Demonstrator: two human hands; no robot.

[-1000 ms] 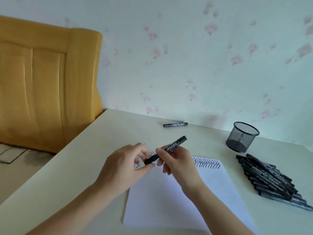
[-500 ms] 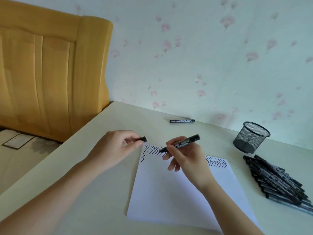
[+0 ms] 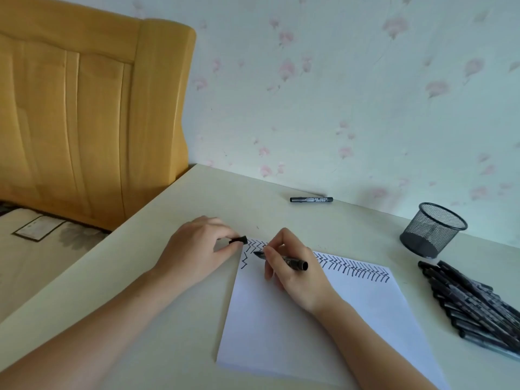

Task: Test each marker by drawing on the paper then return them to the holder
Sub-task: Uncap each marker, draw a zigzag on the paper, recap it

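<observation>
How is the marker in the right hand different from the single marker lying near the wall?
The marker in the right hand is uncapped; its cap sits in the left hand. The marker near the wall looks capped. The held one tilts, tip at the paper; the other lies flat on the table, untouched. Both are black.

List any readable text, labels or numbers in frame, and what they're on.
No text here can be read.
Lone marker by the wall: pale print on the barrel, too blurred to read.
Marker in the right hand: barrel print, too blurred.
Marker pile: pale labels, too small.
Paper: only zigzag strokes, no writing.
</observation>
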